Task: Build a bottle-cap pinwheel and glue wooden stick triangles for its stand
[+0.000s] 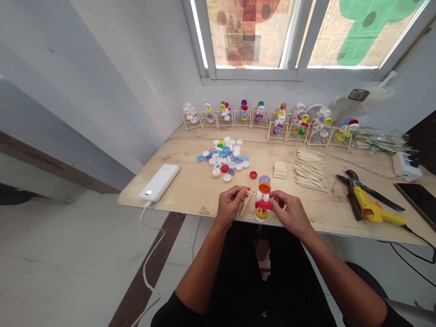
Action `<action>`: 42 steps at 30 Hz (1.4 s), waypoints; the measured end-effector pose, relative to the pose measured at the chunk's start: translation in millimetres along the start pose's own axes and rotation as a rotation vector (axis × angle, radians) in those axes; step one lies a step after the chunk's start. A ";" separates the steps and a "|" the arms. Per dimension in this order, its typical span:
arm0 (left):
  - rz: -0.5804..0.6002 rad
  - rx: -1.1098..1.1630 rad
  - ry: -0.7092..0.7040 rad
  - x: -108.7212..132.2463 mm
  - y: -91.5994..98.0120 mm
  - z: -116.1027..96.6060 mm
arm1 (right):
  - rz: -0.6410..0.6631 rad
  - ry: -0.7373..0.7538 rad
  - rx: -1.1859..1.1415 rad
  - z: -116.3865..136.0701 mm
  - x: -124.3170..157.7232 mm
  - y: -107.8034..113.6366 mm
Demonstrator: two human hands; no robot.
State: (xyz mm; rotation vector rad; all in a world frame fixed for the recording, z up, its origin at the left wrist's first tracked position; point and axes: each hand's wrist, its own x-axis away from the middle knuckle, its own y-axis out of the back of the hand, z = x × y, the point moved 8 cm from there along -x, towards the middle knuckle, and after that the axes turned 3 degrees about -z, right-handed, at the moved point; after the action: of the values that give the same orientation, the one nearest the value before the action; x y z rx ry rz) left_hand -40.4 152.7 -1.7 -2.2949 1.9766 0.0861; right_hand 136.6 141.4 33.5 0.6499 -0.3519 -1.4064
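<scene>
Near the table's front edge, my left hand (230, 205) pinches a small frame of wooden sticks (246, 202). My right hand (289, 210) has its thumb and fingers closed on a wheel of bottle caps (263, 205), beside the stick frame. Orange, lilac, red, yellow and white caps make up this wheel. A stick runs from the frame toward the wheel's middle; their exact joint is too small to make out. One loose red cap (253, 175) lies just beyond my hands.
Beyond are a heap of caps (223, 156), short sticks (279, 170) and long sticks (309, 169). Several finished cap wheels on stick frames (244, 119) line the wall. Right are pliers (350, 193), a yellow glue gun (374, 209) and a phone (417, 202); left, a white power bank (159, 182).
</scene>
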 end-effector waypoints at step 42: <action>-0.008 0.054 0.064 9.2 6.7 -3.1 | 0.008 -0.164 -0.509 -16.9 4.8 -33.4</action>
State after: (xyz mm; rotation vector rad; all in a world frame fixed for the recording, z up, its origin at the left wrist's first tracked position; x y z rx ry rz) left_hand -45.6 142.2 -0.1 -2.2995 1.9735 -0.0420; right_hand 120.9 139.2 -0.7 0.1172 -0.1133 -1.4697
